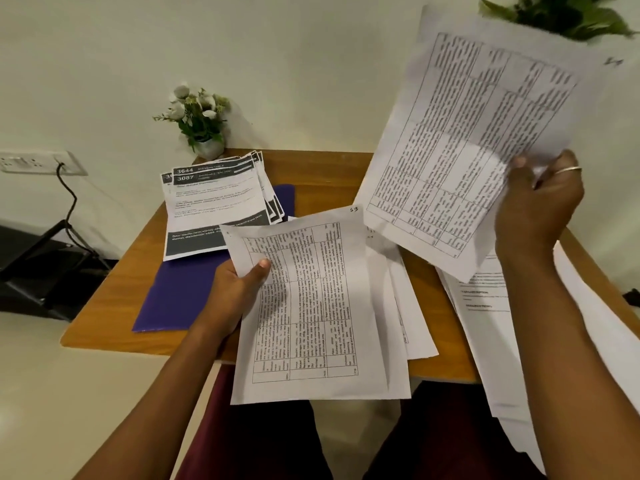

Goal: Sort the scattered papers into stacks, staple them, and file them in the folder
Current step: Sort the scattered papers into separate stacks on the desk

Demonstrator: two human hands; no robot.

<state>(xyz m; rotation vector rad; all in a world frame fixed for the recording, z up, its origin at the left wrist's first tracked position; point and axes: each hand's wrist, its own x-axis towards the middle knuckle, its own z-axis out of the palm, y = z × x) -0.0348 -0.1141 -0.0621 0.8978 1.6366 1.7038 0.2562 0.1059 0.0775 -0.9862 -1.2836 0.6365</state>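
Note:
My left hand (pixel 235 296) grips a small stack of table-printed sheets (pixel 311 306) by its left edge, thumb on top, over the table's near edge. My right hand (pixel 540 209) pinches the lower right corner of a raised sheet with a printed table (pixel 467 133), held up to the right. A pile of dark-headed papers (pixel 214 206) lies fanned at the back of the table, partly on a purple folder (pixel 173 296). More white sheets (pixel 491 306) lie under my right arm at the table's right side. No stapler is in view.
The small wooden table (pixel 104 306) stands against a wall. A little pot of white flowers (pixel 201 123) sits at its back edge, and green leaves (pixel 561 15) hang at top right. A wall socket with a black cable (pixel 65 188) and black equipment sit left.

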